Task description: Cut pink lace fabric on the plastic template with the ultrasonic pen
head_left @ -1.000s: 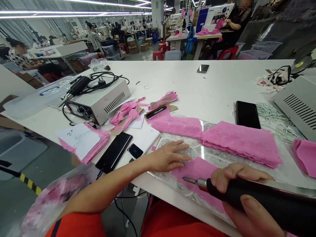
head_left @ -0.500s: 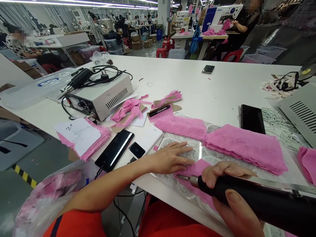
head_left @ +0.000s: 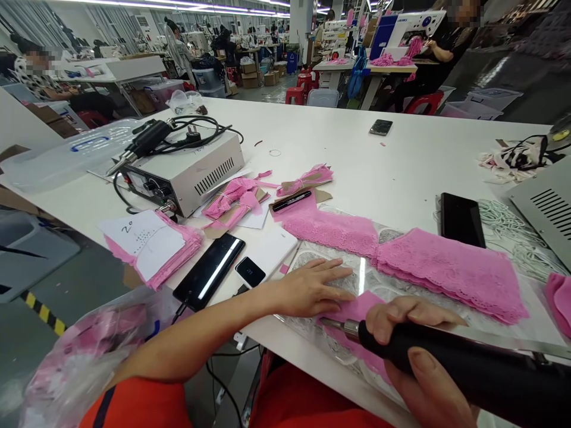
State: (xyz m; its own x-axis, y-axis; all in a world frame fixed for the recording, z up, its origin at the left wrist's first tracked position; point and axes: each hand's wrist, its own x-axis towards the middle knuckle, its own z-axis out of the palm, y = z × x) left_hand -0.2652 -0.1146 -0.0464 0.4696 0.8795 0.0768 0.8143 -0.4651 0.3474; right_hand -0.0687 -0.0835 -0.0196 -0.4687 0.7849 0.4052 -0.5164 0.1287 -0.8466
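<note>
My left hand lies flat with fingers spread, pressing the left edge of a small pink fabric piece onto a clear patterned plate. My right hand is wrapped round a thick black-handled tool. The tool's metal tip touches the pink piece right beside my left fingers. Behind lie two stacks of pink lace.
A grey control box with cables stands left. Near it lie pink bundles, a paper-topped pink stack, two phones and a black phone. Another grey box sits right. People work at distant tables.
The tool tip has slid left across the pink piece toward my left fingers. My left hand stays flat in place. The view has shifted slightly.
</note>
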